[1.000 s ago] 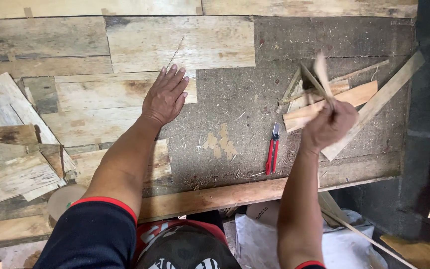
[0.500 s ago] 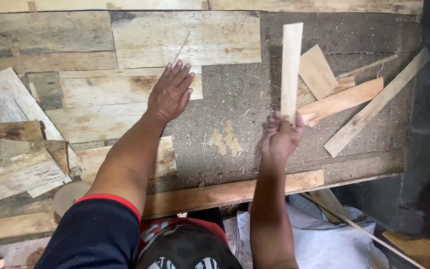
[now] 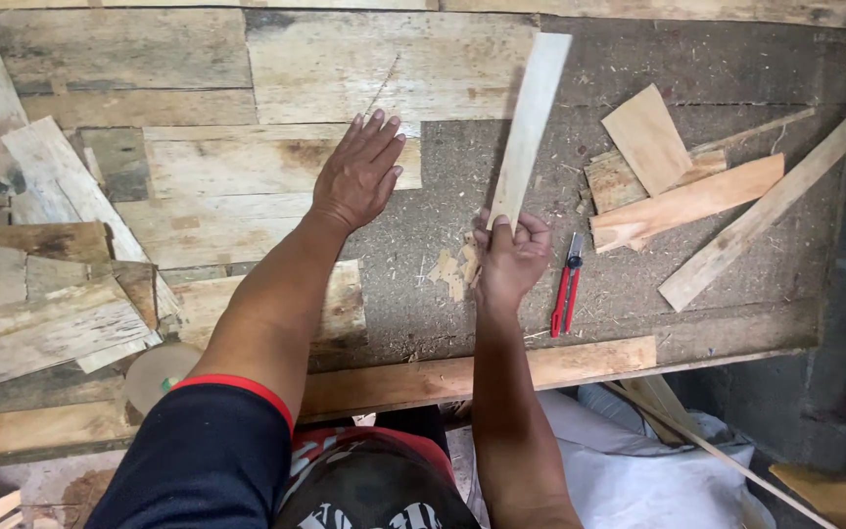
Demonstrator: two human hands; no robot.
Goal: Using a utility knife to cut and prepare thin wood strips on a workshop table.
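Note:
My right hand (image 3: 509, 255) grips the near end of a long pale wooden strip (image 3: 531, 122), which points away from me over the rough grey board (image 3: 638, 59). My left hand (image 3: 356, 176) lies flat, fingers spread, on pale wooden planks (image 3: 276, 176) laid side by side on the board's left half. The strip's far end reaches the right edge of a wide plank (image 3: 384, 64). Red-handled pliers (image 3: 567, 286) lie just right of my right hand.
A pile of loose wood offcuts (image 3: 682, 191) and a long slat (image 3: 771, 206) sit at the right. More scrap boards (image 3: 41, 294) are stacked at the left. A wooden batten (image 3: 501, 370) runs along the near edge. White sheeting (image 3: 638, 470) lies below.
My right hand has brought the strip leftward from the offcut pile and lowered it toward the board. The left hand has stayed flat on the planks.

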